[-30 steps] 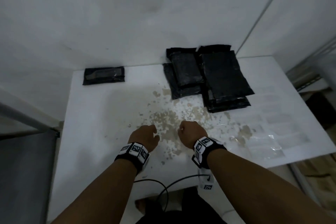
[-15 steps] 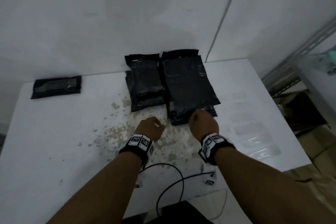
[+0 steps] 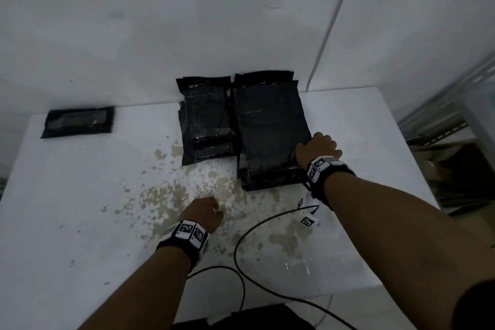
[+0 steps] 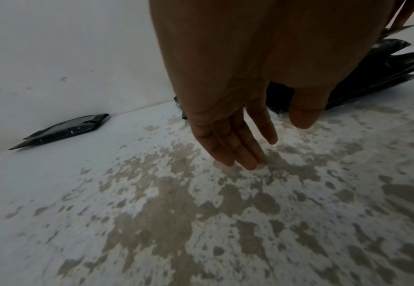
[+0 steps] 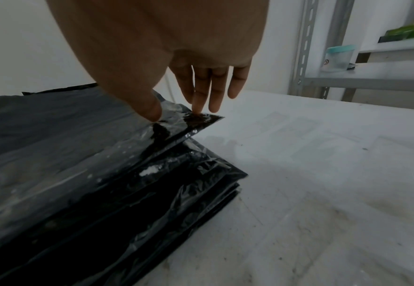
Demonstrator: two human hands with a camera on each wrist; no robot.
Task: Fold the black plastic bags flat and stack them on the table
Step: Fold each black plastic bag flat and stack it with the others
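Bags fill the centre of the head view: a tall stack of black plastic bags (image 3: 270, 142) lies right of centre on the white table (image 3: 80, 195), and just to its left lies a lower pile of narrower folded bags (image 3: 207, 126), the two touching or nearly so along their long edges. My right hand (image 3: 317, 151) is on the lower right corner of the tall stack; in the right wrist view my thumb (image 5: 149, 110) and one fingertip touch the top bag (image 5: 78, 135), whose corner is raised off the layers beneath, while my other fingers (image 5: 237, 85) hang straight and loose past its edge, so the hand is relaxed and nearly flat, pressing rather than gripping. My left hand (image 3: 205, 213) is lower centre in the head view, apart from both piles, over a patch of worn, brown-flecked tabletop (image 4: 176, 203); the left wrist view shows its fingers (image 4: 230, 147) straight, close together, pointing down at the surface and holding nothing, though I cannot tell whether the tips touch it. A single folded black bag (image 3: 79, 122) lies alone at centre left, against the wall (image 3: 160, 21). A black cable (image 3: 241, 244) loops across the table's near edge, lower centre. Metal shelving (image 5: 323, 58) stands at the upper right of the right wrist view.
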